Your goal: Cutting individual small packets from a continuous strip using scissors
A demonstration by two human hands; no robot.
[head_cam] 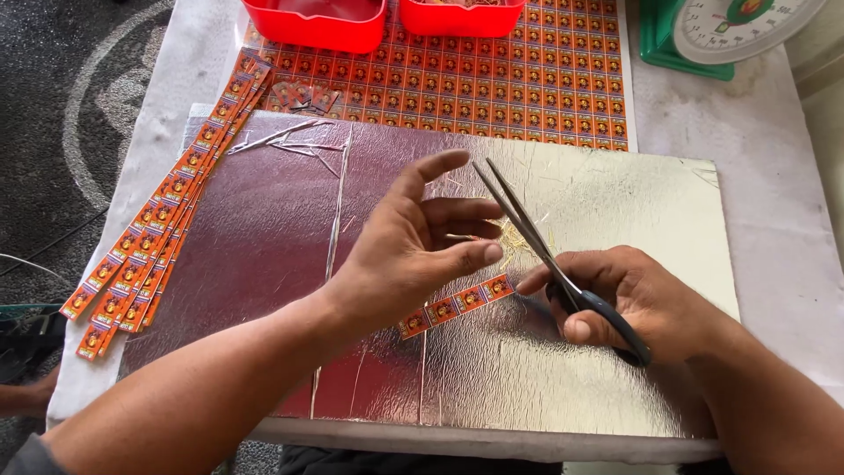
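My right hand [629, 299] grips black-handled scissors [532, 233] whose thin blades point up and to the left, slightly apart. My left hand [413, 246] hovers with fingers spread just left of the blades, holding nothing. Below its fingers a short orange strip of printed labels [457, 304] lies on the shiny silver foil board [615, 369]. The strip's left end is hidden under my left palm.
A pile of long orange label strips [149, 237] lies at the board's left edge. An uncut sheet of orange labels [492, 79] sits behind, with two red plastic tubs [321, 22] on it. A green-based dial scale [703, 35] stands at the top right. Small cut labels [303, 97] lie near the tubs.
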